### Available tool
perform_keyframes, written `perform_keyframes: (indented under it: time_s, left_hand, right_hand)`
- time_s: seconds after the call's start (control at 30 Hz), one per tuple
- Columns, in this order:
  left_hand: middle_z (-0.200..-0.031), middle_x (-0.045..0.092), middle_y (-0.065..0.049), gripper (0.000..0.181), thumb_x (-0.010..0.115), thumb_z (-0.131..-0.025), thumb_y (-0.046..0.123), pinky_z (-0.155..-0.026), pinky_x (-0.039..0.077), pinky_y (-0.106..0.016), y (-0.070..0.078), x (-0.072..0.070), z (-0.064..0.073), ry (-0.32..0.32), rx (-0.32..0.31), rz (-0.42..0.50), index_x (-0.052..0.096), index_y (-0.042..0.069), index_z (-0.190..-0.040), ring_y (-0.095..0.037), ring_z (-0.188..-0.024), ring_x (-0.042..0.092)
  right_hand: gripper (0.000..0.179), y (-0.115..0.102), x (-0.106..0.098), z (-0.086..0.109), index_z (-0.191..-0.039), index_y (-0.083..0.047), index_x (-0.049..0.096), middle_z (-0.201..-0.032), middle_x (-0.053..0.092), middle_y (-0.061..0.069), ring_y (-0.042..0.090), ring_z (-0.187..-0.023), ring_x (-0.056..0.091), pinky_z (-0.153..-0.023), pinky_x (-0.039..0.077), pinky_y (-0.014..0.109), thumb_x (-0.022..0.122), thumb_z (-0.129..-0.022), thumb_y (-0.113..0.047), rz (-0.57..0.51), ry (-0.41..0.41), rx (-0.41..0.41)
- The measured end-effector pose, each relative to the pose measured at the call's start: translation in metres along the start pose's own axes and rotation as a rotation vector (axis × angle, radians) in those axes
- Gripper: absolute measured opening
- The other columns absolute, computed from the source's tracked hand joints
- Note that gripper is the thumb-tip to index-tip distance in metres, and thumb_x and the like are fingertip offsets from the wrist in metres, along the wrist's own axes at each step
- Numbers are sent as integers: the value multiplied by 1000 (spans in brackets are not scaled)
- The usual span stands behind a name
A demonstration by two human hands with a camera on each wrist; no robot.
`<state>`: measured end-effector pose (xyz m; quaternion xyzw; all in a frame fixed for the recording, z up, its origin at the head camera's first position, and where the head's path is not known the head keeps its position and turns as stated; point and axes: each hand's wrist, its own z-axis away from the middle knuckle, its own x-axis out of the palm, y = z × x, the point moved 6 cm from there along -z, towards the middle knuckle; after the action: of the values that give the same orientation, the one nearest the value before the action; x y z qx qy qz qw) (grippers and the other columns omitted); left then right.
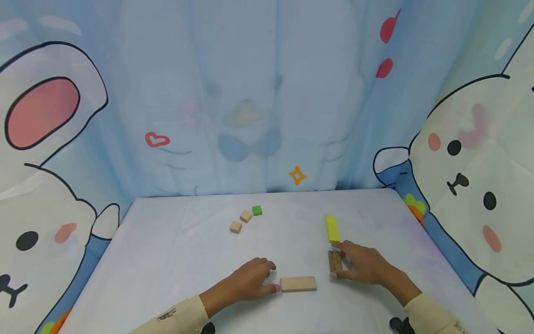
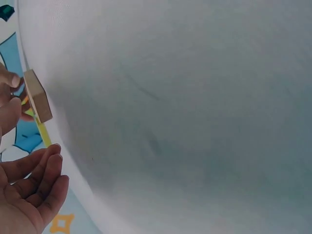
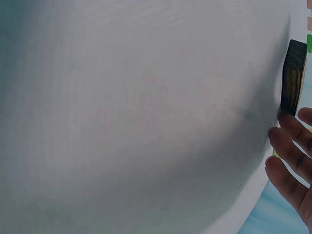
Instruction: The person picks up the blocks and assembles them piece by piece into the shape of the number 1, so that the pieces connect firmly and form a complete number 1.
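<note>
A light wooden block (image 1: 298,284) lies flat on the white table, its long side running left to right. My left hand (image 1: 253,279) is at its left end, the thumb tip right at the edge and the other fingers loosely bent. In the left wrist view the fingers (image 2: 46,180) have nothing between them. My right hand (image 1: 364,262) spans a dark brown wooden block (image 1: 335,261), thumb at its near end and index finger at its far end. Just beyond lies a yellow block (image 1: 332,228), roughly in line with it, close to the index fingertip.
Towards the back of the white table (image 1: 187,250) lie two small light wooden cubes (image 1: 246,216) and a green cube (image 1: 257,210) in a slanting row. A blue curtain (image 1: 250,93) with cartoon prints rises behind the table and along both sides.
</note>
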<state>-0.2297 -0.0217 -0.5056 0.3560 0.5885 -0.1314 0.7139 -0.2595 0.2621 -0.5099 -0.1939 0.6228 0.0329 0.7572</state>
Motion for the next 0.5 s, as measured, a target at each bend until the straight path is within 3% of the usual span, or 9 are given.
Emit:
perform_keyframes:
  time_s: [0.17,0.27,0.5]
  left_hand:
    - [-96,68,5,53,70,-90,51,-73,49,-19,7,4,-6,-25,6,-22,66,9,-123,0,-81,55]
    - [-96,68,5,52,71,-90,50,-70,47,-19,13,7,-9,-39,13,-23,66,10,-123,1,-78,52]
    - [-95,67,6,51,73,-89,48,-71,48,-20,18,8,-12,-51,17,-28,66,10,-123,0,-76,50]
  right_hand:
    - [95,0,-1,1,-139,-12,56,-119,66,1,25,-111,64,-88,53,55,73,-71,-75,5,1,-3]
    - [95,0,-2,2,-138,-11,57,-116,66,0,21,-103,64,-83,54,52,73,-70,-75,19,2,4]
    - [94,-2,0,0,-136,-10,58,-122,66,3,23,-106,65,-85,54,55,74,-70,-74,22,-1,-10]
